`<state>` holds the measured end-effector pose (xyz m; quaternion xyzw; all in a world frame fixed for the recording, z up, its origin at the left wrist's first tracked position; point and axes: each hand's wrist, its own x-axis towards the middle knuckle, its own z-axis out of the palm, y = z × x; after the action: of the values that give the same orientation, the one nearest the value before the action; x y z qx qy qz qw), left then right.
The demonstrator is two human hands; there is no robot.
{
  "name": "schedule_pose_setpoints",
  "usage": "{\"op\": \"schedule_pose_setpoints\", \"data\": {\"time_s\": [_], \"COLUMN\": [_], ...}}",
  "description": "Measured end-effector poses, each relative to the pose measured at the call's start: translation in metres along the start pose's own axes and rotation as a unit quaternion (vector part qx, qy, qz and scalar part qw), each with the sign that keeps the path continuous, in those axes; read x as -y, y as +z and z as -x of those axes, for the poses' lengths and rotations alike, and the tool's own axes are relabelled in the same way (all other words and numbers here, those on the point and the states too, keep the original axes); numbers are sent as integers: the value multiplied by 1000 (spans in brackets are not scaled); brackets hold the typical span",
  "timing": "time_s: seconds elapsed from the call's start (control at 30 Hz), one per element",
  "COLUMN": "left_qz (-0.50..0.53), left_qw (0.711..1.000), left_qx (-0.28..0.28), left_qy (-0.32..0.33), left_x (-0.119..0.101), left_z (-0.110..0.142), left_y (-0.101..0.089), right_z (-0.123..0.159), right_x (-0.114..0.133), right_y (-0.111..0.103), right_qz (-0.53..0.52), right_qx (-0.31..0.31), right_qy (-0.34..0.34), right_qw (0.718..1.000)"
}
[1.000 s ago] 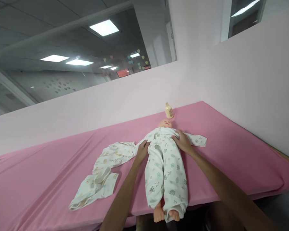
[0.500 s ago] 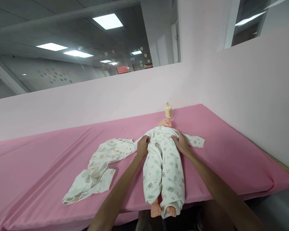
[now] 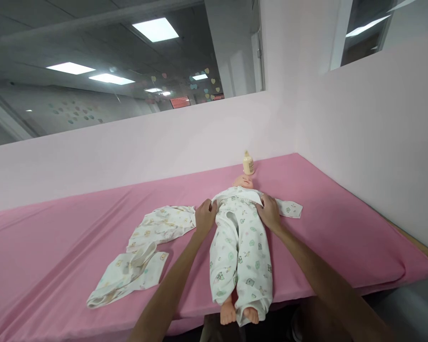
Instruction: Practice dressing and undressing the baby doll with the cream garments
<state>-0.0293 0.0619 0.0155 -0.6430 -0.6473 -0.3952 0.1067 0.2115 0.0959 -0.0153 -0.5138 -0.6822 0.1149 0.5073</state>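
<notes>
A baby doll point(image 3: 243, 181) lies on its back on the pink mattress point(image 3: 74, 237), head toward the wall, bare feet at the near edge. It wears white printed trousers point(image 3: 240, 256) and a matching top. My left hand point(image 3: 205, 216) grips the trousers' waistband at the doll's left-hand side. My right hand point(image 3: 269, 212) grips the waistband on the other side. Both hands have curled fingers pressed on the cloth.
A second white printed garment point(image 3: 139, 251) lies crumpled on the mattress to the left of the doll. A small cream bottle point(image 3: 248, 164) stands by the pink wall behind the doll's head. The wall turns a corner at the right.
Both hands have slid the waistband slightly higher up the doll's body. The view has shifted a little, so the doll sits lower and further left.
</notes>
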Motion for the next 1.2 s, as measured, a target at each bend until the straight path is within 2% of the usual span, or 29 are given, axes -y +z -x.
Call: {"op": "schedule_pose_setpoints", "data": {"time_s": [0.13,0.23,0.37,0.4,0.47,0.57,0.63,0.73,0.87,1.0,1.1,1.2], "left_qz": [53,82,84,83,81,80,80,67,48,7,-6,2], "left_qw": [998,995,995,995,996,996,996,997,998,995,989,984], "left_qx": [14,0,-6,-6,-7,-10,-7,-7,-34,-58,-83,-119], "left_qy": [-11,-50,-49,-48,-48,-42,-34,-28,-2,77,121,133], "left_x": [-4,-3,4,5,6,5,5,7,11,11,9,6], "left_z": [3,3,2,2,2,3,4,6,10,13,15,16], "left_y": [-4,-6,-5,-4,-3,-3,-4,-4,-1,-2,-7,-12], "right_z": [4,8,20,24,34,39,32,12,-10,-18,-18,-15], "right_x": [9,20,44,53,73,102,114,120,123,131,133,129], "right_y": [-4,-9,-14,-14,-10,6,21,37,38,34,35,38], "right_qz": [56,38,4,-6,-28,-29,-8,46,162,235,247,245], "right_qx": [-66,-107,-127,-107,-25,113,164,223,326,354,346,322], "right_qy": [-33,-48,-66,-96,-184,-295,-305,-265,-236,-229,-231,-233], "right_qw": [996,992,990,990,982,948,938,937,901,876,875,884]}}
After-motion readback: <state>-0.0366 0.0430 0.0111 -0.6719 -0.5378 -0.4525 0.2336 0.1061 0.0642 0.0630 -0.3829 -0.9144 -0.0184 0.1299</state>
